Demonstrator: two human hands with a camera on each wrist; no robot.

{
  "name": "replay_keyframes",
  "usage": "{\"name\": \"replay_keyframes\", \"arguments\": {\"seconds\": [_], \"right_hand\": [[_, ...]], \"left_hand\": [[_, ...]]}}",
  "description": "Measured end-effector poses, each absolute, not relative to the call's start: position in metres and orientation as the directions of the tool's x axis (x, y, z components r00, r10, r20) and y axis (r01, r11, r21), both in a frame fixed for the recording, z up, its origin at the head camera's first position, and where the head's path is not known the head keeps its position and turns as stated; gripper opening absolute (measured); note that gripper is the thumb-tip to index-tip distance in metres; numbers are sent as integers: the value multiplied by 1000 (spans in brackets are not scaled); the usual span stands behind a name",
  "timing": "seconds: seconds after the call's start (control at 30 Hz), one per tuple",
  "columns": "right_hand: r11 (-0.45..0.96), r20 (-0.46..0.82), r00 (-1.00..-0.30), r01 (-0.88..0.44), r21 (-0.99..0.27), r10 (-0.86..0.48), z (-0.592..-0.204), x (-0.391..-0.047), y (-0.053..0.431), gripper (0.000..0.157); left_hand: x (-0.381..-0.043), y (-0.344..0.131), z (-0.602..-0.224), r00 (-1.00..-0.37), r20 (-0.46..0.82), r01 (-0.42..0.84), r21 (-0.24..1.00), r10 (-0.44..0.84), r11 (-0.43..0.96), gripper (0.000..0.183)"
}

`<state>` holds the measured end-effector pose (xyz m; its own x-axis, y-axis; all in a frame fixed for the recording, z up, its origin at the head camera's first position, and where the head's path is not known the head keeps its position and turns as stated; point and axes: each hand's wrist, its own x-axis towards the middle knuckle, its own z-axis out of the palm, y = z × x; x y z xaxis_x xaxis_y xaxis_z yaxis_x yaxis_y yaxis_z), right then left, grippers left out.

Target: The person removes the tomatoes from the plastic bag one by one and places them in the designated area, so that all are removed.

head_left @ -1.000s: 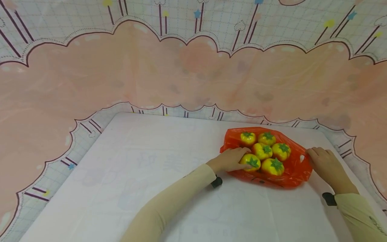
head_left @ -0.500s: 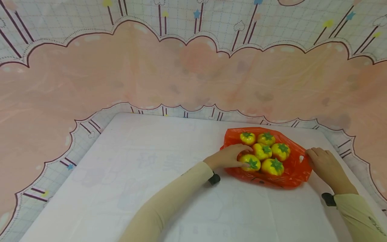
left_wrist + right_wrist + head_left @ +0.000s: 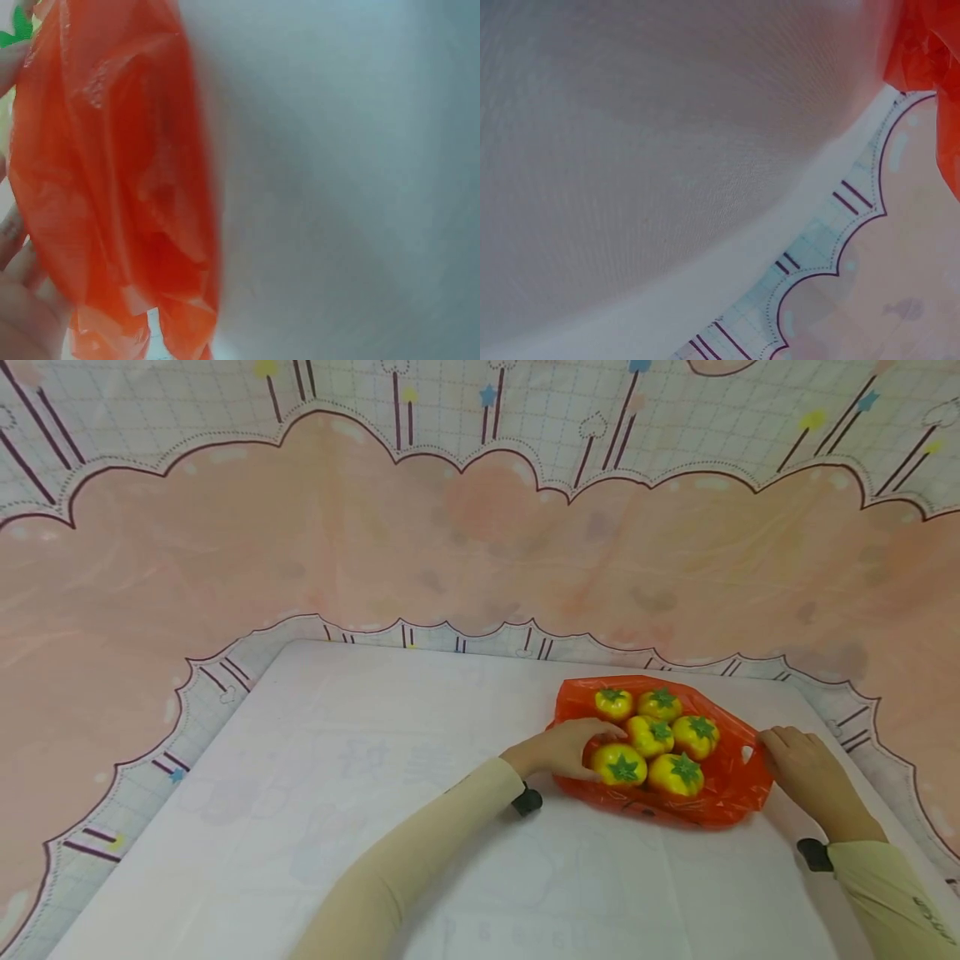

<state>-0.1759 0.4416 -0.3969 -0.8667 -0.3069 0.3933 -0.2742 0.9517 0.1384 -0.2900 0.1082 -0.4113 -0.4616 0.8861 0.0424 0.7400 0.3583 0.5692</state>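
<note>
Red bag point(image 3: 731, 787) on white table point(image 3: 375, 777) is being gripped at its right edge by right hand point(image 3: 816, 781), six yellow fruits point(image 3: 651, 737) already set on it, front-left fruit point(image 3: 619, 767) being flanked by loosely spread left hand point(image 3: 564, 748), bag left ungathered.

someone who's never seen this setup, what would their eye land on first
Most likely the red bag toward the table's far right, bright against white, with six yellow fruits clustered within its outline. Next, the two hands flanking it: the left curves beside the near-left fruit, the right holds the bag's right edge. Behind, a pink patterned cloth fills the upper view.
</note>
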Motion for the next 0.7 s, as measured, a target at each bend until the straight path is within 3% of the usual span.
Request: {"name": "replay_keyframes", "arguments": {"seconds": [0.53, 0.7], "right_hand": [[943, 444, -832, -295, 154, -333, -399, -175, 440, 35], [941, 450, -827, -301, 153, -338, -401, -175, 442, 36]], "left_hand": [[-293, 115, -422, -430, -23, 683, 645, 902, 342, 66], [-292, 116, -423, -453, -41, 669, 645, 891, 370, 66]]}}
